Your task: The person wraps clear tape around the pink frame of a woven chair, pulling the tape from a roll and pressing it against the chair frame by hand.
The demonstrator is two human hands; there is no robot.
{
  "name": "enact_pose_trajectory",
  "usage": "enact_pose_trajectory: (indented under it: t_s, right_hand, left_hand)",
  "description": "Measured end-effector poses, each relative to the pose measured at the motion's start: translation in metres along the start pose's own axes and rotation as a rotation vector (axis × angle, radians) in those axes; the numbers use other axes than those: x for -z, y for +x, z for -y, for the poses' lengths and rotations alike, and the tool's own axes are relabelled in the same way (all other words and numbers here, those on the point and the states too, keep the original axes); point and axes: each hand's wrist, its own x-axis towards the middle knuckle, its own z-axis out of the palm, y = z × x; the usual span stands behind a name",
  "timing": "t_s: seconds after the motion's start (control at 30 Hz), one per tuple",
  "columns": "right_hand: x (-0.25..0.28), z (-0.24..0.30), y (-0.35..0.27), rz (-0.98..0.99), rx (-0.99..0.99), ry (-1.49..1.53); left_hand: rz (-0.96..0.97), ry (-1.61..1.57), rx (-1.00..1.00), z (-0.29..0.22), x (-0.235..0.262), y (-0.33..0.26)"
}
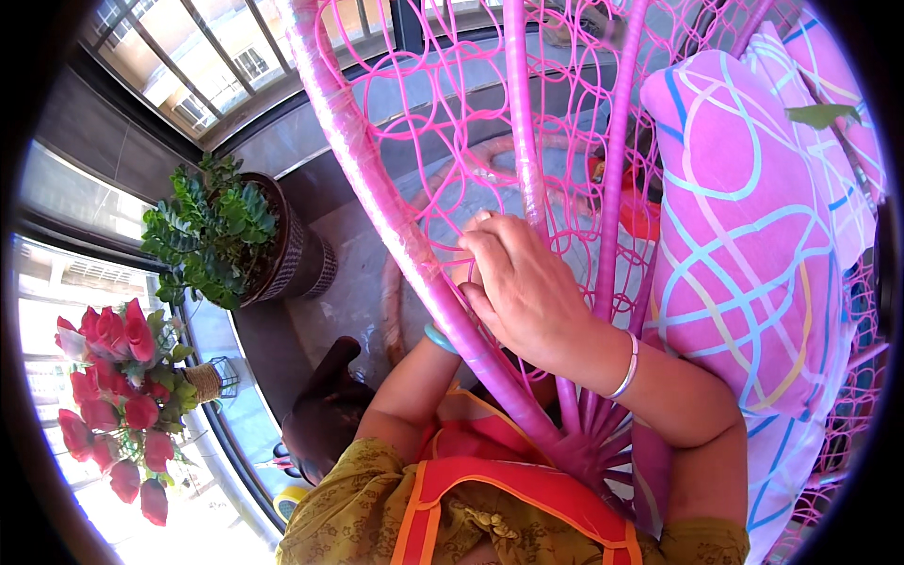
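My right hand [527, 292] is bent over the netting of a pink wicker-style chair, its fingers curled and drawn together by the looped pink cords [452, 169]. What they pinch is too small to make out. Behind a thick pink pole [405, 221], partly wrapped in shiny clear film, my left hand [464, 273] reaches up close to the right one. Its fingers are mostly hidden by the pole and by my right hand. Several thinner pink poles [617, 169] run down and meet in a bundle [576, 452] near my lap.
Pink patterned cushions [734, 235] fill the right side. A potted green plant [299, 264] stands left, with red artificial roses [113, 414] nearer by the window. Scissors [281, 461] and a yellow tape roll [288, 499] lie at lower left. A curved pinkish tube [391, 301] rests on the floor.
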Motion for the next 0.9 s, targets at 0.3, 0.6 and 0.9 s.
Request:
enact_pose_trajectory:
  t_s: [0.3, 0.6, 0.9]
  right_hand:
    - [0.001, 0.002, -0.01, 0.21, 0.014, -0.133]
    - [0.005, -0.003, -0.003, 0.051, -0.137, 0.143]
    - [0.008, -0.005, 0.006, -0.035, -0.238, 0.344]
  left_hand:
    - [-0.023, -0.034, 0.071, 0.001, 0.005, 0.014]
    - [0.042, -0.102, -0.011, -0.001, 0.005, 0.009]
    - [0.169, -0.344, 0.121, 0.022, 0.04, 0.035]
